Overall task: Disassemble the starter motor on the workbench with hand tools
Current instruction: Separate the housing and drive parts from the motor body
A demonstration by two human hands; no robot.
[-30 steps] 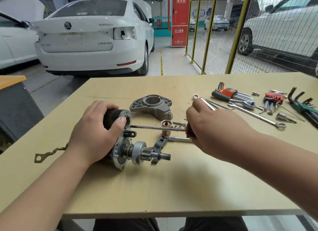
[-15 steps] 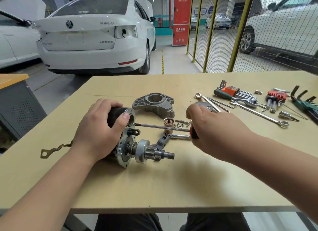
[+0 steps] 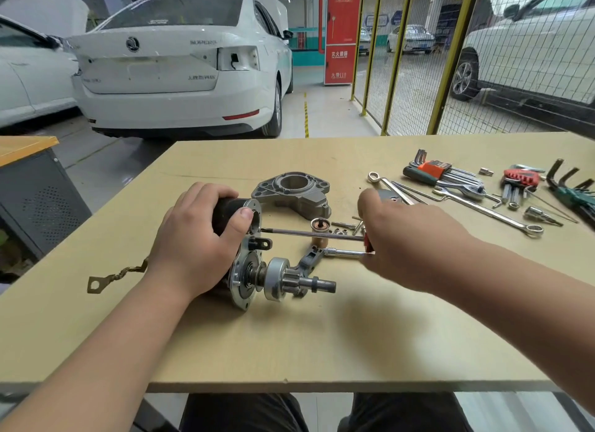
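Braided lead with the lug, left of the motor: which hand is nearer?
Left. The left hand grips the starter motor, its wrist beside the braided lead; the right hand holds the screwdriver on the motor's far side.

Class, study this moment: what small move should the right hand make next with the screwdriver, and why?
Probably turn the screwdriver to start loosening: its tip meets the end flange of the starter motor, the right hand grips its handle, and the left hand grips the motor body, bracing it.
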